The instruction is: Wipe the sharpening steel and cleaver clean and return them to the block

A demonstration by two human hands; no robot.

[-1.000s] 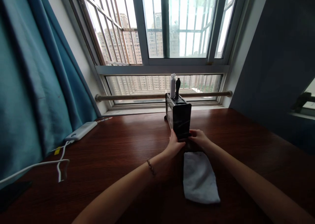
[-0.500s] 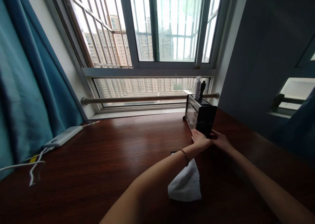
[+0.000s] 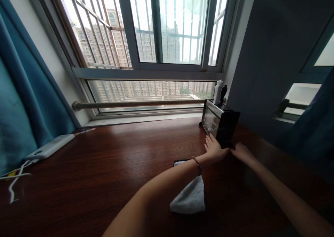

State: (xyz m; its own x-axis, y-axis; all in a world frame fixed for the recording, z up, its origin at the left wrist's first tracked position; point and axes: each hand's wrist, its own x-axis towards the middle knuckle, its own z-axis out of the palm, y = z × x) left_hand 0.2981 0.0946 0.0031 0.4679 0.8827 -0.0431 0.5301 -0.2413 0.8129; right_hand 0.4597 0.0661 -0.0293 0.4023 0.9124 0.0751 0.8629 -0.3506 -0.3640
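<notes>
A black and silver box that looks like a toaster [image 3: 229, 127] stands on the wooden table, close to the window. A white bottle-like thing [image 3: 217, 92] and a black handle [image 3: 223, 93] rise behind or out of its top; I cannot tell which. My left hand [image 3: 215, 149] grips the lower near corner, fingers stretched along the shiny side. At the lower right corner, my right hand [image 3: 242, 153] holds on, its fingertips partly hidden. Both thumbs meet near the bottom edge. Under my left forearm lies a grey-white cloth [image 3: 190, 197], partly covered by the arm.
A white power strip [image 3: 52, 147] with white cables lies at the table's left edge beside a blue curtain [image 3: 33, 101]. Along the window runs a horizontal rail [image 3: 141, 104]. A dark wall [image 3: 263, 73] bounds the right side.
The toaster-like box has shifted right relative to the window, both hands moving with it. My view has turned slightly to the right. The cloth stays on the table.
</notes>
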